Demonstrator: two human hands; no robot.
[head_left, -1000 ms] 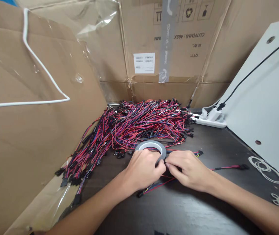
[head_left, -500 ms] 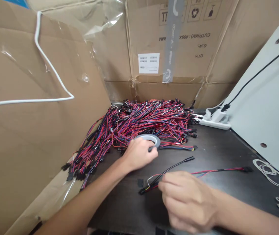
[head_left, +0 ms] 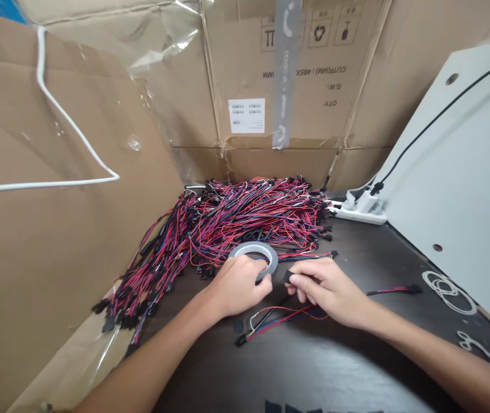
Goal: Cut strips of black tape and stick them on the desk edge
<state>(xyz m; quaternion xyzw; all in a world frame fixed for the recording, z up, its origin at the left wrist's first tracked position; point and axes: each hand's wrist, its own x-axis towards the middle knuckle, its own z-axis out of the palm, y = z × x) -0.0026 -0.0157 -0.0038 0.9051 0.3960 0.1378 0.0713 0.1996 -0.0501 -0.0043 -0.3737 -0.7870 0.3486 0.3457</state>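
Note:
A grey roll of black tape lies flat on the dark table, just in front of a big heap of red, blue and black wire harnesses. My left hand rests on the roll's near side with its fingers curled round the rim. My right hand is beside it, fingers closed in a pinch on a short black strip of tape pulled from the roll. A loose red and black wire harness lies under and in front of both hands.
Cardboard walls stand at the left and back, with a white cable draped over the left one. A white power strip sits at the back right beside a leaning white panel. White wire loops lie at the right.
My right hand, which had drawn back towards me over the loose harness, has come forward to the roll again and now pinches a black tape end. My left hand stayed on the roll.

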